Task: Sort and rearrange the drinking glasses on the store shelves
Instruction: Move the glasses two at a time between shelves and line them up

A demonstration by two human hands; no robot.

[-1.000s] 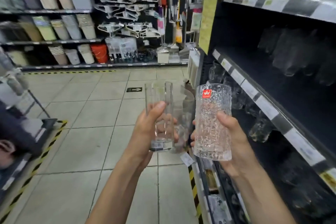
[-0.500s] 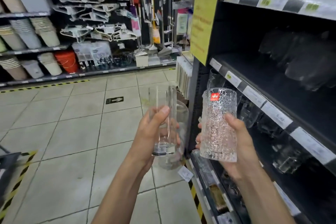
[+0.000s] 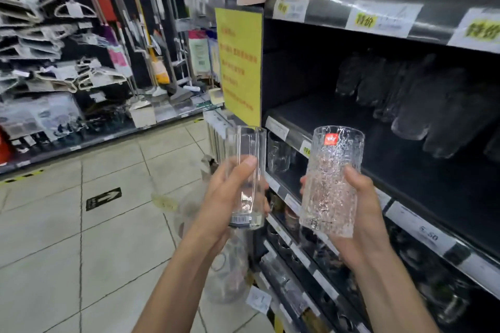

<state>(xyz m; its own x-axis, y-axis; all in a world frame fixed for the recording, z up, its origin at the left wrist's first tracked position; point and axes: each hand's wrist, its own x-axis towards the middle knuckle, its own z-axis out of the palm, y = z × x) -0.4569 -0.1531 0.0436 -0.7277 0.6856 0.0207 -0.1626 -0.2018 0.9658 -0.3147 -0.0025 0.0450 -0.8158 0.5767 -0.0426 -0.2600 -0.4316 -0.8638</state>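
Note:
My left hand grips a tall smooth clear glass with a barcode sticker near its base, held upright over the aisle floor. My right hand grips a tall textured glass with a red sticker near its rim, held upright beside the black shelves. The two glasses are side by side and apart. More glasses stand in a blurred row on the middle shelf at the right. A clear mug sits on the shelf below, just behind the two held glasses.
Lower shelves hold more glassware behind price tags. A yellow notice hangs on the shelf end. Across the tiled aisle floor is a rack of hangers, mops and packaged goods. A clear jug shape shows below my left wrist.
The view has turned right and up toward the black shelves, so the far rack has slid left. Both hands keep their glasses at about the same height and spacing.

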